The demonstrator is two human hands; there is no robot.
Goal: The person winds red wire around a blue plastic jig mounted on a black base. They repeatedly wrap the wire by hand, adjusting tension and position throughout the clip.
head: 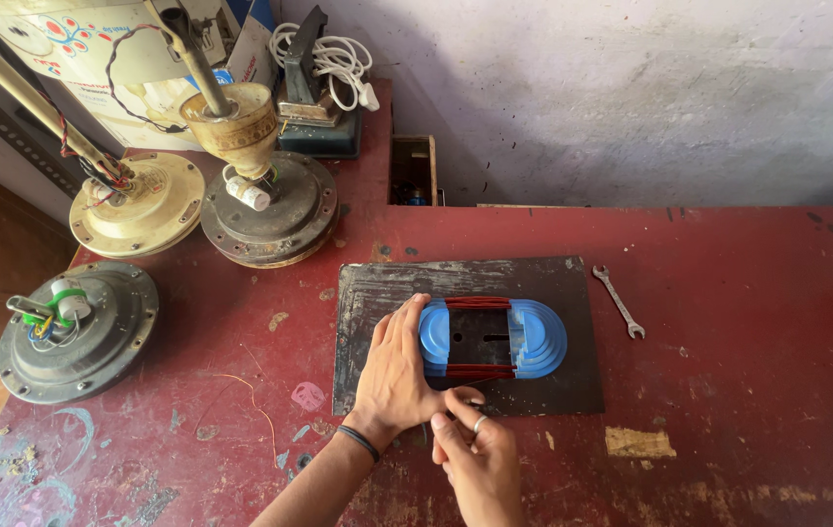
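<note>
right hand (480,459) grip pinched together | left hand (399,369) flat, touching blue coil former (534,337) | spanner (619,301) beside

— What's your bench like?
— You've got a worn red table (729,390): a dark mat (377,293), a wrench (618,301) beside it, three fan motors (75,330) at left.

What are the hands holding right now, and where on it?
The left hand presses the blue winding former at its left end. The right hand pinches near its lower edge; what cannot be told.
</note>
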